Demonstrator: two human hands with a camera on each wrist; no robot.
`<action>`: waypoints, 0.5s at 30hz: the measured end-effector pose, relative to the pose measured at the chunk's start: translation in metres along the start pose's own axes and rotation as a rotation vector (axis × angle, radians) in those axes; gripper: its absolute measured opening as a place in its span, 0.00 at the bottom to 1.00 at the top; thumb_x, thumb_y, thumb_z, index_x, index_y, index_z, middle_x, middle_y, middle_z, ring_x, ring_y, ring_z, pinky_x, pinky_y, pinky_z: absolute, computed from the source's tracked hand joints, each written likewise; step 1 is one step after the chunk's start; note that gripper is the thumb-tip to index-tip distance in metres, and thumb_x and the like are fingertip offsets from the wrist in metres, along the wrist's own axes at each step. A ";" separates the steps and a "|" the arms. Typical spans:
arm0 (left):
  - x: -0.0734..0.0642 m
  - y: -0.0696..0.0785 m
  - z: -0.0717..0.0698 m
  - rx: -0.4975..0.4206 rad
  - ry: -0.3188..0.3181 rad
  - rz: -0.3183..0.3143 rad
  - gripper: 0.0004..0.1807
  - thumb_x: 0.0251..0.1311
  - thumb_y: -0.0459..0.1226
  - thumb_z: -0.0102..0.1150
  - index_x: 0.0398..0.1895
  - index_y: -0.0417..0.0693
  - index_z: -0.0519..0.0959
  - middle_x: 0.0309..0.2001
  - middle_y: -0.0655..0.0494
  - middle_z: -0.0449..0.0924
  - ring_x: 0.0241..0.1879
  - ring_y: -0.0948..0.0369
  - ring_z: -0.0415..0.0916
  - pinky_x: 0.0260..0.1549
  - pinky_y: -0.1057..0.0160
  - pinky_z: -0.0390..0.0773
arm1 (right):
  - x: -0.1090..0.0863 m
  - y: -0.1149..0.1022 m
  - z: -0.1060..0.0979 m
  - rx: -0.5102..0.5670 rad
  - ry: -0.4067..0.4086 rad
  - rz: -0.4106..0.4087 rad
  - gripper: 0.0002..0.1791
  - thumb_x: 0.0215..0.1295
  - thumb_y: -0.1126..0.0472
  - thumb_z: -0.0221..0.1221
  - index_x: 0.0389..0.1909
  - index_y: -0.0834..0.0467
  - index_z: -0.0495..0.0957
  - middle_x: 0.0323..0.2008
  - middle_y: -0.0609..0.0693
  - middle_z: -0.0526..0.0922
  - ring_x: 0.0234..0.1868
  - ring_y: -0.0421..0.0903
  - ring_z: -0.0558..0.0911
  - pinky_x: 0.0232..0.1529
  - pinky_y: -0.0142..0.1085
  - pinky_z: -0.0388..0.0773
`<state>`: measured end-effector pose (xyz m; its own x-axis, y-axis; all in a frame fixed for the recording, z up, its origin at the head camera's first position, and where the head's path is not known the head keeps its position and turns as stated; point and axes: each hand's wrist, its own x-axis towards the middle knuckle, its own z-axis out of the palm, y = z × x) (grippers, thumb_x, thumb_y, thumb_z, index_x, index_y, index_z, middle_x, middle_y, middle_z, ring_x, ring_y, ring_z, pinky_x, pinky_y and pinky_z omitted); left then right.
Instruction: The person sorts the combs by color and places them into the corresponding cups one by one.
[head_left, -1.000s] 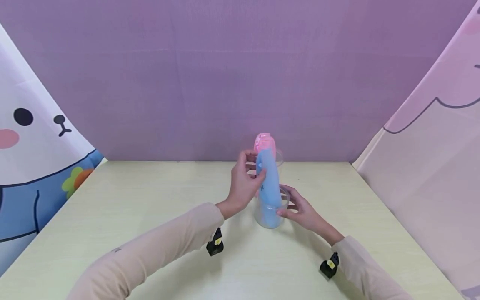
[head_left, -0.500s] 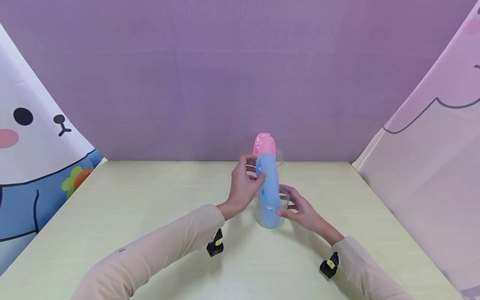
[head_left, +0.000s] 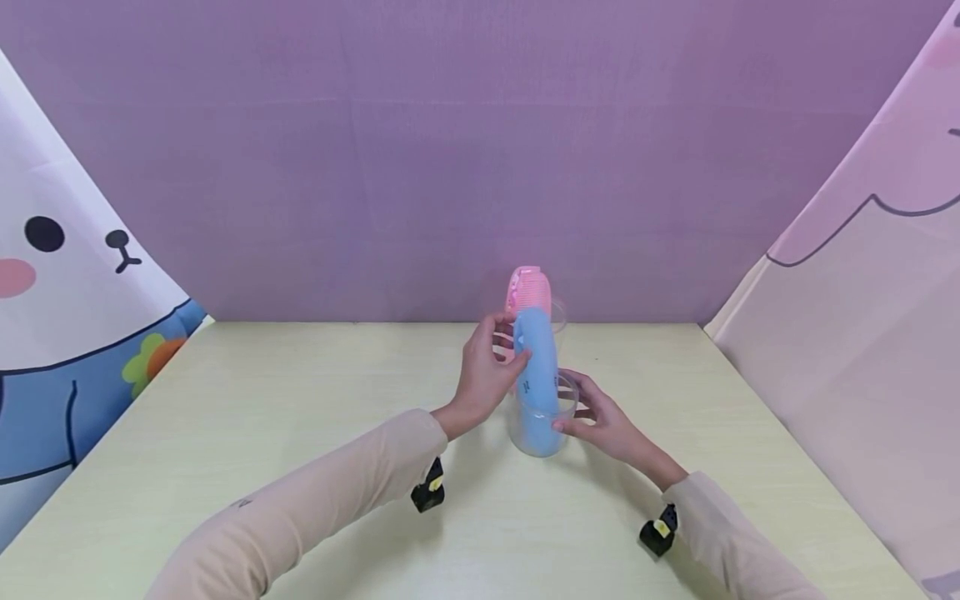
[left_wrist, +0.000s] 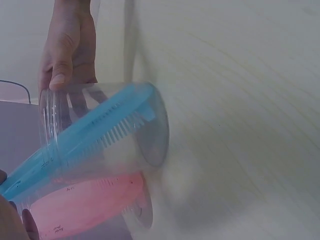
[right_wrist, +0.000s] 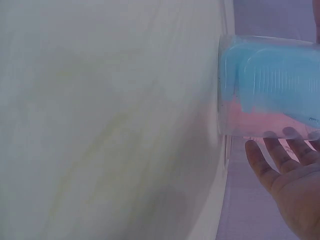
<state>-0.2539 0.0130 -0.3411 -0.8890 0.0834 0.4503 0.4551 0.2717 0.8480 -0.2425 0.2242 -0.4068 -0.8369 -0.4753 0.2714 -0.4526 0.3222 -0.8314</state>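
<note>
A blue comb [head_left: 536, 358] leans in a clear plastic cup [head_left: 517, 435], its lower end inside; the left wrist view shows its teeth through the cup wall [left_wrist: 117, 155]. My left hand [head_left: 486, 371] pinches the comb's upper part between thumb and fingers. My right hand [head_left: 603, 425] grips the cup from its right side near the rim, thumb in front and fingers behind. Just beyond, a pink comb [head_left: 529, 290] stands in a second clear cup [head_left: 559, 317], partly hidden by the blue comb and my left hand. In the right wrist view, my right fingers [right_wrist: 260, 162] lie along the cup.
Both cups stand on a pale wooden table [head_left: 337, 375]. A purple backdrop [head_left: 375, 167] rises behind the table's far edge. Printed cartoon cloths hang at the left [head_left: 90, 317] and right [head_left: 847, 333]. Small black cameras [head_left: 429, 492] are worn on both wrists.
The blue comb has sunk slightly lower into the cup and turned a little more upright. My left hand has come down slightly with it. The right hand and both cups have stayed put.
</note>
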 end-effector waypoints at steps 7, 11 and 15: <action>0.000 -0.002 -0.003 0.001 -0.030 -0.001 0.28 0.53 0.35 0.63 0.57 0.50 0.64 0.47 0.53 0.72 0.43 0.59 0.73 0.40 0.64 0.77 | 0.000 -0.003 -0.001 0.010 -0.010 0.004 0.37 0.58 0.64 0.60 0.67 0.55 0.53 0.63 0.62 0.64 0.61 0.64 0.67 0.50 0.52 0.72; -0.001 -0.003 -0.006 -0.005 -0.051 0.007 0.29 0.53 0.35 0.63 0.58 0.49 0.64 0.48 0.53 0.72 0.44 0.58 0.73 0.41 0.63 0.77 | 0.000 -0.004 -0.002 0.009 -0.015 0.002 0.38 0.58 0.64 0.60 0.67 0.55 0.53 0.63 0.62 0.64 0.61 0.64 0.66 0.50 0.53 0.71; -0.002 -0.005 -0.010 -0.018 -0.074 0.019 0.29 0.53 0.36 0.63 0.58 0.49 0.64 0.47 0.53 0.72 0.45 0.57 0.73 0.42 0.61 0.76 | 0.000 -0.004 -0.002 0.009 -0.019 0.003 0.38 0.57 0.64 0.60 0.67 0.55 0.53 0.63 0.61 0.63 0.61 0.63 0.67 0.50 0.53 0.71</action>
<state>-0.2532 0.0018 -0.3432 -0.8814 0.1590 0.4448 0.4719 0.2523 0.8448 -0.2418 0.2247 -0.4025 -0.8325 -0.4895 0.2594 -0.4467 0.3163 -0.8369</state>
